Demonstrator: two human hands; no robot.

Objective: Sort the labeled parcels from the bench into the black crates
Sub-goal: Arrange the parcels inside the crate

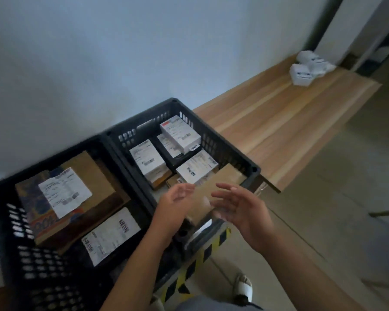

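Down at the near edge of the right-hand black slatted plastic crate [211,140] I see both bare hands held over a plain brown cardboard parcel [213,189] that leans on the crate's near rim. My left hand [175,203] has its fingers spread and loose, palm turned toward the right, and my right hand [240,207] faces it with fingers likewise apart; neither grips anything, though the picture is smeared and I cannot say for certain whether a fingertip brushes the cardboard. Farther inside that crate lie several white boxes with printed labels, among them a long white labeled box [180,133] propped at the far side and a barcode-labeled white box [195,169] just beyond the brown parcel. To the left, touching the first, stands a second black slatted crate [16,232] holding a large flat brown package with a white shipping label [65,191] and, nearer, a dark parcel with a white barcode label [110,234]. Far to the right, a pale wooden bench [290,113] runs along the wall, and a small cluster of white wrapped parcels [305,68] sits at its far end.
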